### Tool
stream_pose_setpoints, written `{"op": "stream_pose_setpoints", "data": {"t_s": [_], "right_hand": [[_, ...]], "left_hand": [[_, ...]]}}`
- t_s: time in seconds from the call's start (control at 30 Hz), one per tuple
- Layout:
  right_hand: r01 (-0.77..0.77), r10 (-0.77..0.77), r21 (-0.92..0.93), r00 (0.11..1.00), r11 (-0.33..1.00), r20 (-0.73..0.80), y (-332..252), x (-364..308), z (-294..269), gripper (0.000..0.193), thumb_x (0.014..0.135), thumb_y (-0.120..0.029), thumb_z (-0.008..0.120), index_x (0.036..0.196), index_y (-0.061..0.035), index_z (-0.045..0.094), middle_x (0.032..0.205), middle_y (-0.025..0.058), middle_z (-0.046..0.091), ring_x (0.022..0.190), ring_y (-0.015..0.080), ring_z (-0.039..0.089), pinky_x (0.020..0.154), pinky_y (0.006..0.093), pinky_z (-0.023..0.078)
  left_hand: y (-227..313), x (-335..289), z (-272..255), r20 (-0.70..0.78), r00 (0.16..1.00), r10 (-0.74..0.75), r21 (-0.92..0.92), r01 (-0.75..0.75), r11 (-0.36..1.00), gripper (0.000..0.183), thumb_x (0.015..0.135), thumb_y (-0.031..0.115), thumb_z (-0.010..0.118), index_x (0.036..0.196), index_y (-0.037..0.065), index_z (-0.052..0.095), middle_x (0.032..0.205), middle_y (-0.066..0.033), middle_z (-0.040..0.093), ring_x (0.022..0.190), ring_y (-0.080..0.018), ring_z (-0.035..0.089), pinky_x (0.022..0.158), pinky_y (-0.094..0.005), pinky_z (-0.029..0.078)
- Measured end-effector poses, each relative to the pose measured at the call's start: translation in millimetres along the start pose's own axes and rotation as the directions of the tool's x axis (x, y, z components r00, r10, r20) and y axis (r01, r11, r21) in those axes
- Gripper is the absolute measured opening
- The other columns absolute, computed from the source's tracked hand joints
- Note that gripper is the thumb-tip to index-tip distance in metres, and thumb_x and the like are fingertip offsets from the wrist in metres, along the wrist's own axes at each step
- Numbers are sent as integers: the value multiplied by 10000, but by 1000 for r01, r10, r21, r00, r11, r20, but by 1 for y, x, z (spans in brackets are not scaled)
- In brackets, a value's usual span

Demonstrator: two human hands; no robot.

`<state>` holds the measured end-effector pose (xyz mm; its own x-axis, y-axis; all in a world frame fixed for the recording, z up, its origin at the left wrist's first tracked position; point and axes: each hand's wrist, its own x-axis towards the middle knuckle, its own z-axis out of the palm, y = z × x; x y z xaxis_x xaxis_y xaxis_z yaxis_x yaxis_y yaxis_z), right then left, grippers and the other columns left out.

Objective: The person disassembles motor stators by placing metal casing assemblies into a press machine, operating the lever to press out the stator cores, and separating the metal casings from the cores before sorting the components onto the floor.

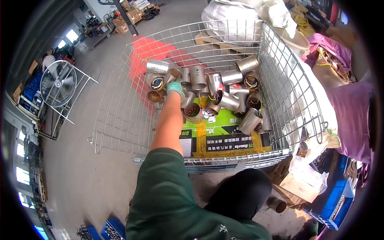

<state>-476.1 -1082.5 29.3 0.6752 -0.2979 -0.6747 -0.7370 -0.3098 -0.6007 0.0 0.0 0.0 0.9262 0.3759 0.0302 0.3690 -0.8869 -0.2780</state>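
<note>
My left hand (174, 87), in a green glove, reaches over the near side of the wire mesh cage (214, 159). Its fingers are closed on the edge of a brownish metal motor casing (173, 75), partly hiding it. Around it lie several silvery cylindrical motor casings, among them an upright casing (198, 77) and a tilted casing (229, 101). Coiled wires show inside a casing (157, 83) beside my hand. A dark greenish shape at the lower right edge may be my right hand (311, 228); its fingers cannot be made out.
Flattened green and black cardboard (216, 130) lines the cage floor. White sacks (230, 20) stand behind, with purple sacks (352, 116) at the right. A blue bin (338, 204) and a loose metal tube (277, 205) are at lower right. A large fan (58, 83) stands left.
</note>
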Motion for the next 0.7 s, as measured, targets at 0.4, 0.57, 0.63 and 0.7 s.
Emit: {"op": "stream_pose_setpoints", "data": {"t_s": [0.4, 0.57, 0.63, 0.7], "right_hand": [[58, -57, -33, 998, 998, 23, 55, -33, -27, 159, 944, -144, 655, 1007, 0, 676, 754, 121, 715, 600, 239, 701, 527, 326, 534], [-4, 4, -22, 1000, 1000, -3, 42, -32, -18, 169, 942, -141, 645, 1007, 10, 685, 766, 123, 724, 611, 233, 706, 541, 323, 541], [-12, 12, -3, 1000, 1000, -28, 47, -45, -20, 170, 937, -126, 641, 1004, 23, 687, 769, 130, 724, 613, 239, 707, 549, 325, 546], [6, -6, -5, 1000, 1000, -25, 48, -50, -21, 168, 936, -118, 640, 1006, 27, 688, 774, 137, 726, 621, 244, 710, 559, 330, 550]], "left_hand": [[-5, -46, -4, 119, 937, 327, 26, -332, 943, 362, 981, 83, 570, 1339, 74, 625, 1335, -314, 609, 1001, -434, 744, 834, -504, 616], [-36, -76, 14, 48, 932, 360, 9, -361, 933, 392, 972, 64, 575, 1363, 90, 584, 1318, -309, 602, 984, -420, 747, 812, -501, 620], [-22, -89, 11, 40, 931, 363, 4, -363, 932, 394, 959, 54, 591, 1351, 96, 593, 1306, -308, 602, 980, -406, 752, 797, -487, 627], [-22, -102, 2, 56, 924, 379, 42, -381, 924, 369, 941, 39, 610, 1306, 91, 632, 1294, -298, 608, 987, -396, 753, 795, -480, 632]]}}
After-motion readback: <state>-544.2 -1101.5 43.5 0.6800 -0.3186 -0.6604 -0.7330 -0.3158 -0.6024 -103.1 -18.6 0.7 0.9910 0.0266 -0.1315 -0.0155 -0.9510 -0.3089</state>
